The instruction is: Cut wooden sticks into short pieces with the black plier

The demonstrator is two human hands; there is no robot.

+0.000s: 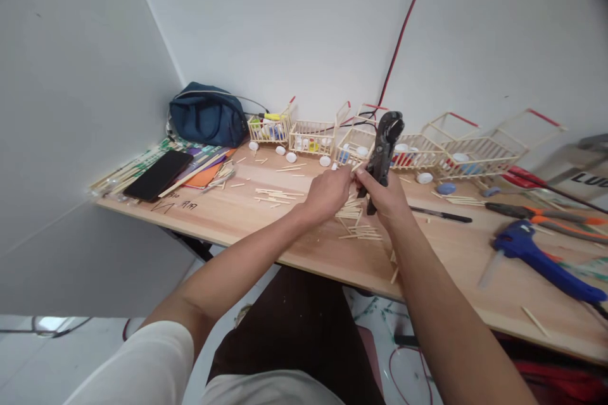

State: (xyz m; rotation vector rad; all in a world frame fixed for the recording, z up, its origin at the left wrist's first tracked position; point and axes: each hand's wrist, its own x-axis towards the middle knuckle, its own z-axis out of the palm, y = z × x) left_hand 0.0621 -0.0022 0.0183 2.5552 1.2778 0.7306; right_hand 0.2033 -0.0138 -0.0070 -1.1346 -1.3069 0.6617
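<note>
My right hand [386, 195] is closed around a black plier-like cutting tool [382, 149], its head pointing up. Close by on the left, my left hand [330, 193] is closed, fingertips almost meeting the right thumb. A short bit of pale wooden stick [355, 168] shows between the two hands; most of it is hidden by the fingers. Below them, cut wooden sticks [361, 232] lie in a loose heap on the tabletop [304, 247]. Another group of short sticks [278, 195] lies left of my left hand.
Small stick-built carts [312, 138] with white wheels stand along the wall. Leftward are a blue bag [209, 115], a black phone [159, 175] and coloured paper [205, 172]. Rightward lie a black pen [441, 214], orange-handled pliers [546, 214] and a blue glue gun [546, 259].
</note>
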